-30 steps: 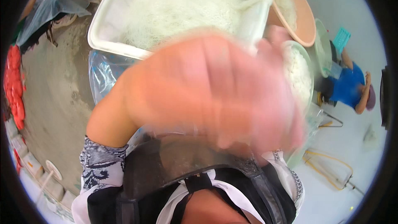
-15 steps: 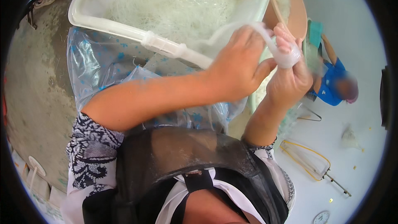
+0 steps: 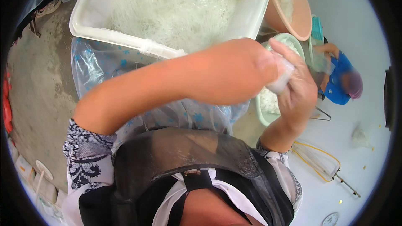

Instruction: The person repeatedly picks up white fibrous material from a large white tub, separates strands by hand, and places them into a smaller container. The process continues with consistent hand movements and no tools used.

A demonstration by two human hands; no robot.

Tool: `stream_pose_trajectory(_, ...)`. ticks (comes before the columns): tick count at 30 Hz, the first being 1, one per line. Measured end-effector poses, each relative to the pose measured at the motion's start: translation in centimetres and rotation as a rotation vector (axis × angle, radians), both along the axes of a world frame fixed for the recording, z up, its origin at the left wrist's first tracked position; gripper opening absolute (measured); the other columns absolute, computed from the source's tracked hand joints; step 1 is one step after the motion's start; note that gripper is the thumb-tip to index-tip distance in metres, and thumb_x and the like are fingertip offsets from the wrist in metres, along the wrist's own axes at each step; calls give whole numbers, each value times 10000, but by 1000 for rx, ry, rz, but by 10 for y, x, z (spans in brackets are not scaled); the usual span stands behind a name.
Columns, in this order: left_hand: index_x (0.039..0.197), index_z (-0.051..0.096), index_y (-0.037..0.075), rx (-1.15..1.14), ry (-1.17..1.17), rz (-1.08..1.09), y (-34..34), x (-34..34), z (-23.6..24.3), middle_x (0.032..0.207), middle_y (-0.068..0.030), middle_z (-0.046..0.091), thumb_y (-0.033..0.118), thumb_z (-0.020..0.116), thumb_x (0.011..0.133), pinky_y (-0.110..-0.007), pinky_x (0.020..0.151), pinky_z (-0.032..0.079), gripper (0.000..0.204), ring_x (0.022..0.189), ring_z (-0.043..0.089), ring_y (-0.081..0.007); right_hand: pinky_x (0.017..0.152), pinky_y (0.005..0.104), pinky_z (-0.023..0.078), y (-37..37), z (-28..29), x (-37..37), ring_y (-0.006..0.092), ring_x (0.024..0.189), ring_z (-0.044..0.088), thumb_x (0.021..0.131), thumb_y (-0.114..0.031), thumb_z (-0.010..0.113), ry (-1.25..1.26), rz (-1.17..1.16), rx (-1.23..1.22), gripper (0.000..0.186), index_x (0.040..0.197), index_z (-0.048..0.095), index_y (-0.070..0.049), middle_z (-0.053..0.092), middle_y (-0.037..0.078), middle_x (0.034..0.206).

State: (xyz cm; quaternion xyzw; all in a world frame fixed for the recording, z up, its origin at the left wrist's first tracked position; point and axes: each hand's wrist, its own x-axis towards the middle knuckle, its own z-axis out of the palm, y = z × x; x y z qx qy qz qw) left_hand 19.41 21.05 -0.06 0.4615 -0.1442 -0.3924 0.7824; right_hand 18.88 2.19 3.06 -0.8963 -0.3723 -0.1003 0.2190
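Observation:
A wet, translucent white bundle of noodle-like strands [image 3: 281, 78] is wrapped round the fingers of my right hand [image 3: 300, 90], which is closed on it. My left hand [image 3: 261, 68] is bent over the same bundle, its fingers curled against it and partly hidden and blurred. Behind my left forearm stands a white rectangular tub [image 3: 94, 29] with a loose mass of fine pale strands [image 3: 176, 10] in wet, glossy tangles. Beneath my hands, partly covered by them, is a light green basin [image 3: 263, 115] of white bundles [image 3: 270, 100].
A pink basin [image 3: 305, 10] with pale strands is at the far right of the tub. Beyond it a person in blue [image 3: 341, 79] works near a green container [image 3: 317, 29]. A yellow-edged wire frame [image 3: 316, 159] lies on the right. Clear plastic with blue flowers [image 3: 90, 69] covers my lap.
The strand trailing from my left hand to the bundle no longer shows. My left hand has swung over to the right, onto the bundle, and the green basin has come into sight.

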Motion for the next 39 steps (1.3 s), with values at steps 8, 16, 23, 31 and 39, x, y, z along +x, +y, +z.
stream_pose_trajectory(8,982,576,15,-492,-49,431,-21,4,-13,812,-40,585,325,403,956,-295,653,496,356,762,589,-167,817,306,457,13,-5,-13,265,922,595,791,-108,527,101,-268,680,169,816,611,36,617,191,1028)
stream_pose_trajectory(16,891,625,67,186,-1276,558,-49,20,-3,769,-100,599,190,583,855,-317,615,463,136,711,606,-195,1082,427,172,-9,-9,-6,337,1319,273,852,-243,377,414,-164,1202,482,1129,528,121,470,290,1252)
stream_pose_trajectory(23,822,586,12,76,-454,-164,-35,23,-28,611,-25,467,281,496,904,-286,519,371,296,538,431,-126,854,459,381,-20,-24,-6,375,968,514,987,-384,206,699,261,1445,396,827,452,-118,579,210,905)
stream_pose_trajectory(31,728,454,-10,287,-1083,123,-58,13,-63,610,-163,422,220,402,850,-382,541,376,265,554,450,-316,416,248,261,-22,-29,1,119,465,309,985,-414,224,956,0,1631,373,822,410,-135,409,17,619)
stream_pose_trajectory(39,798,530,13,314,-600,250,-90,15,-95,744,-168,542,202,410,881,-399,639,431,239,668,519,-333,689,331,422,-142,-71,11,271,828,518,929,-351,432,264,-806,787,386,1107,447,-9,544,198,1053)
